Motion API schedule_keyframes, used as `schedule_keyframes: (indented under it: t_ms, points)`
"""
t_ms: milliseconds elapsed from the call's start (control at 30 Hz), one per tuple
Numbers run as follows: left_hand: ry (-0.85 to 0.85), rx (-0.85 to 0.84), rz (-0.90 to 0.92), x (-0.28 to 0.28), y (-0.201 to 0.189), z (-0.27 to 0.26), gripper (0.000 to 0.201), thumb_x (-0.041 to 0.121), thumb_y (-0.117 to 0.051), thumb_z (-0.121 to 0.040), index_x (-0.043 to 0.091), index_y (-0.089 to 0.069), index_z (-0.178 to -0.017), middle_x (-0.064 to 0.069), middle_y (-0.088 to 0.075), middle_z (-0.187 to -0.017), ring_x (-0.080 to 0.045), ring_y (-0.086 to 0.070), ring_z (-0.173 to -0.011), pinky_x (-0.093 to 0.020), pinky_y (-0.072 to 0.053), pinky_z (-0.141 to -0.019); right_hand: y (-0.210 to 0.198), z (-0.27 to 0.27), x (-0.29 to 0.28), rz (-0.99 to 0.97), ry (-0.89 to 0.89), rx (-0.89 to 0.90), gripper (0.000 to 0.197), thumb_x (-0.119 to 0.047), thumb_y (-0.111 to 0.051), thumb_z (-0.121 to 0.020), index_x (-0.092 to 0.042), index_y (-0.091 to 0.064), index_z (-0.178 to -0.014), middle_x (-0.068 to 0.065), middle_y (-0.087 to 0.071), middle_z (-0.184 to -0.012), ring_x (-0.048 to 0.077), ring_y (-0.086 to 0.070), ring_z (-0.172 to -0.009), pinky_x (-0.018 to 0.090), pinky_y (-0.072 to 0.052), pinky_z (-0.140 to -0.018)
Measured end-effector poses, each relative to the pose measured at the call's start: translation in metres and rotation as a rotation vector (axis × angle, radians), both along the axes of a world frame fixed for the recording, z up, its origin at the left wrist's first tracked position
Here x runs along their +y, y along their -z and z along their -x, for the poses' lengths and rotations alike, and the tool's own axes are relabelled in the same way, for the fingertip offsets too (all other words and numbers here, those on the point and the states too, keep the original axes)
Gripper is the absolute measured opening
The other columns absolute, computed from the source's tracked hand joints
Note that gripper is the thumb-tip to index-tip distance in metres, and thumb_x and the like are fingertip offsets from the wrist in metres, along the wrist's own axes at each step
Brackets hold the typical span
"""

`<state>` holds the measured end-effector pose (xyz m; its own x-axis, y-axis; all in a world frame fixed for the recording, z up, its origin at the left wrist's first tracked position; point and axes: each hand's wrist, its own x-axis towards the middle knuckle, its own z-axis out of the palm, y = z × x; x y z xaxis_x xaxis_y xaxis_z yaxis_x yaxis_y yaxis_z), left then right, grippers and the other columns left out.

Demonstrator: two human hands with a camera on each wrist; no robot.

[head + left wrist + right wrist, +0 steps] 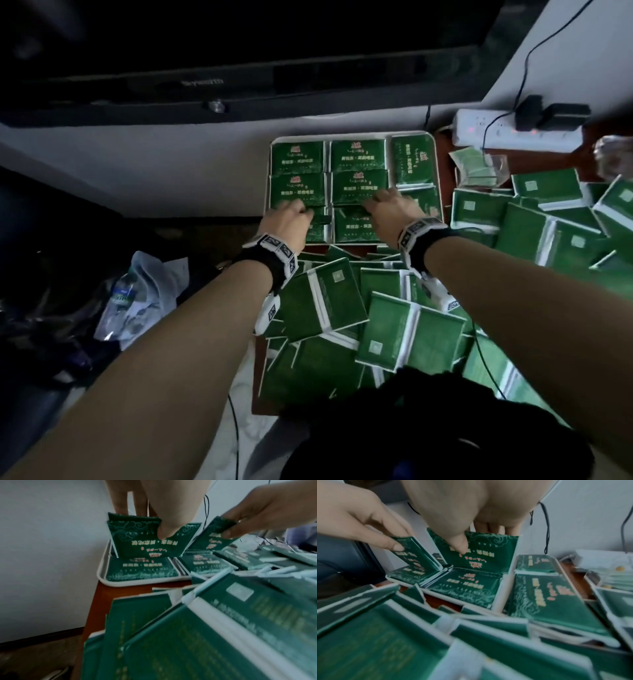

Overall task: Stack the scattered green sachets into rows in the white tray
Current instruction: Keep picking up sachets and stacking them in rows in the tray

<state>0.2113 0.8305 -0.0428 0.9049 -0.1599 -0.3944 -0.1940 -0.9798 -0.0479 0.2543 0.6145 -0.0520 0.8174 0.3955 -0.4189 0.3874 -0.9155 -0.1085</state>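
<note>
The white tray (342, 135) sits at the table's far edge, with green sachets (297, 158) laid in rows inside it. My left hand (294, 209) pinches a small stack of sachets (137, 543), thumb on the front and fingers behind. The stack stands on edge over the tray's left column. My right hand (376, 199) pinches another sachet stack (489, 550) the same way, tilted up over the middle column. Flat sachets lie under both stacks. Loose sachets (342, 298) are heaped in front of the tray and to its right.
A white power strip (513, 133) with black adapters and cables lies behind the pile at the right. Beside the tray is a clear bag (476, 168) of sachets. A dark screen (171, 85) hangs above. A plastic bag and bottle (137, 294) lie on the floor left of the table.
</note>
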Motion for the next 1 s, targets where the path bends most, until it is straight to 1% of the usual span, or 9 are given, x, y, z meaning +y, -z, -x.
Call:
schedule_keyframes:
  t_ms: [33,67,133,267,433,567,667,833,1000]
  points:
    - [0.032,0.008,-0.017,0.002,0.009,0.0,0.054,0.003,-0.051,-0.092,0.019,-0.048,-0.143,-0.006,-0.049,-0.134,-0.027,-0.045,-0.124,-0.042,-0.049,-0.093,0.005,0.004,0.003,0.018,-0.005,-0.021,0.058,-0.007,-0.052,-0.093,-0.024,-0.041,-0.147,0.01,-0.042,-0.144,0.031,-0.036,-0.134,0.048,-0.038,-0.108]
    - [0.06,0.013,-0.036,0.003,0.016,0.001,0.056,0.004,-0.05,-0.091,0.019,-0.045,-0.144,-0.006,-0.046,-0.136,-0.028,-0.042,-0.126,-0.043,-0.046,-0.096,0.009,0.007,0.006,0.043,-0.016,-0.043,0.058,-0.01,-0.05,-0.094,-0.024,-0.039,-0.149,0.01,-0.037,-0.147,0.032,-0.032,-0.136,0.047,-0.035,-0.11]
    - [0.084,0.015,-0.043,0.007,0.028,0.004,0.057,0.005,-0.048,-0.091,0.02,-0.042,-0.146,-0.006,-0.043,-0.137,-0.029,-0.038,-0.127,-0.043,-0.041,-0.098,0.019,0.014,0.01,0.07,-0.033,-0.066,0.057,-0.013,-0.048,-0.094,-0.023,-0.039,-0.149,0.012,-0.033,-0.148,0.033,-0.03,-0.135,0.045,-0.033,-0.109]
    - [0.132,-0.014,-0.029,0.016,0.042,0.008,0.058,0.01,-0.053,-0.093,0.018,-0.038,-0.148,-0.006,-0.039,-0.141,-0.027,-0.036,-0.129,-0.043,-0.039,-0.099,0.026,0.019,0.014,0.074,-0.004,-0.067,0.057,-0.02,-0.051,-0.093,-0.023,-0.04,-0.148,0.01,-0.036,-0.143,0.03,-0.035,-0.13,0.043,-0.036,-0.103]
    - [0.157,-0.041,-0.002,0.029,0.051,0.004,0.054,0.023,-0.056,-0.097,0.014,-0.039,-0.147,-0.006,-0.04,-0.141,-0.027,-0.039,-0.126,-0.043,-0.04,-0.098,0.025,0.017,0.017,0.056,-0.018,-0.031,0.063,-0.04,-0.057,-0.093,-0.02,-0.037,-0.15,0.007,-0.039,-0.142,0.027,-0.037,-0.131,0.045,-0.035,-0.109]
    - [0.132,-0.065,0.015,0.036,0.051,0.003,0.054,0.029,-0.059,-0.095,0.014,-0.044,-0.145,-0.005,-0.042,-0.138,-0.027,-0.042,-0.123,-0.044,-0.042,-0.096,0.027,0.014,0.02,0.031,0.002,-0.015,0.065,-0.04,-0.062,-0.092,-0.023,-0.038,-0.149,0.005,-0.04,-0.138,0.025,-0.038,-0.128,0.046,-0.036,-0.109]
    - [0.113,-0.065,0.021,0.039,0.051,0.004,0.058,0.033,-0.062,-0.093,0.013,-0.044,-0.145,-0.006,-0.042,-0.139,-0.028,-0.042,-0.124,-0.045,-0.042,-0.097,0.027,0.013,0.021,0.028,0.021,-0.001,0.065,-0.041,-0.066,-0.09,-0.025,-0.04,-0.148,0.005,-0.04,-0.136,0.025,-0.038,-0.127,0.047,-0.038,-0.109]
    - [0.115,-0.086,0.009,0.039,0.052,0.007,0.07,0.052,-0.062,-0.089,0.014,-0.043,-0.143,-0.005,-0.041,-0.138,-0.026,-0.043,-0.122,-0.044,-0.044,-0.094,0.028,0.014,0.022,0.027,0.032,-0.007,0.07,-0.044,-0.068,-0.087,-0.024,-0.039,-0.147,0.007,-0.039,-0.136,0.025,-0.039,-0.127,0.048,-0.041,-0.107]
    - [0.08,-0.114,0.019,0.037,0.052,0.005,0.07,0.055,-0.064,-0.086,0.014,-0.047,-0.14,-0.006,-0.044,-0.133,-0.026,-0.046,-0.118,-0.044,-0.047,-0.09,0.03,0.017,0.021,0.029,0.049,-0.019,0.072,-0.044,-0.07,-0.085,-0.022,-0.039,-0.146,0.008,-0.037,-0.139,0.027,-0.04,-0.127,0.049,-0.043,-0.106]
